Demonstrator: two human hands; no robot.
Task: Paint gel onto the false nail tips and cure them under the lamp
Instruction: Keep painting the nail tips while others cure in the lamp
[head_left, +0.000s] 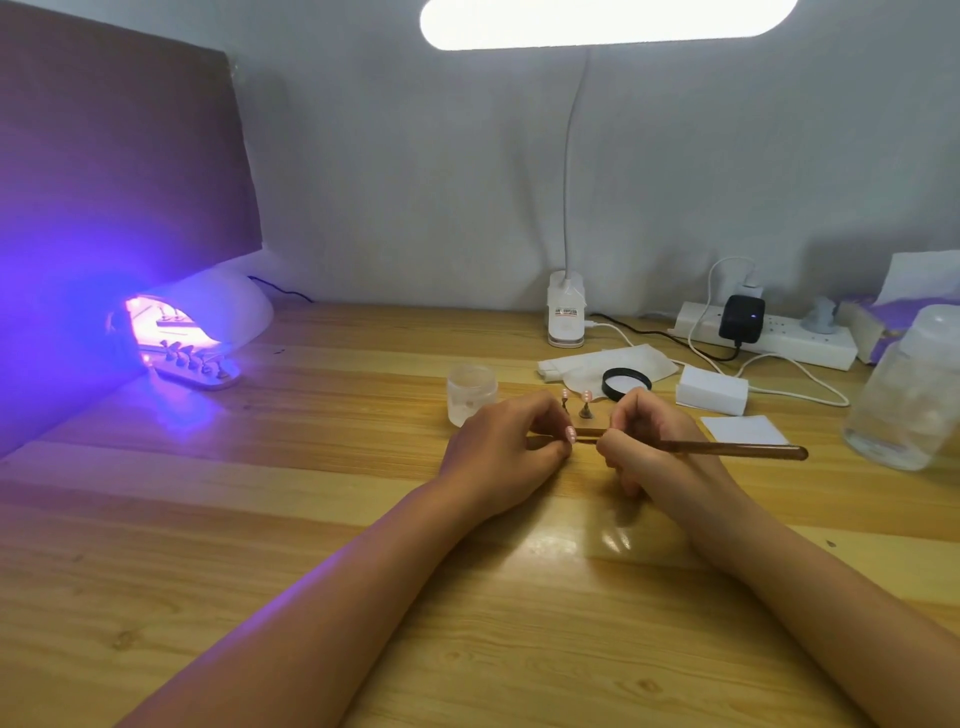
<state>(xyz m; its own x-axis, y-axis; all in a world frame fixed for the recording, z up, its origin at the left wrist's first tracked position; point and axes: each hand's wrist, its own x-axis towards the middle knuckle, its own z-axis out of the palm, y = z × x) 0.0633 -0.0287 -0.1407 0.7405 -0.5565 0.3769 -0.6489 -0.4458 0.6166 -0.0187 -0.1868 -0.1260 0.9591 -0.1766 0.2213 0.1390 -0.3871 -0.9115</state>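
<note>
Forearms: both laid flat on the pale wooden table (260, 519), wrists planted. That steadies fine work, I'd say.
Left hand: the left hand (501, 447) has its fingers curled, pinching a small pink false nail tip (571, 434) on its holder, and turns it toward the brush.
Right hand: the right hand (654, 441) has its fingers clamped pencil-fashion on a long brown-handled brush (737, 449). The working end meets the tip and the handle trails off rightward.
Waiting tips: two more pink tips on little stands (586, 400), just behind the knuckles and handy for the next turn.
Gel jar: squat frosted jar (471, 392) just beyond the left hand, a short dip away.
Lamp: white domed curing lamp (223, 312) far left, glowing violet, with a tray of tips (200, 366) sitting at its mouth.
Room: leftward toward the lamp it's only wood grain. On the right a clear plastic bottle (914, 389), a white foam block (711, 389) and white cables (800, 387) crowd in, so the brush handle wants care.
Edge: the near table edge is out of view.
</note>
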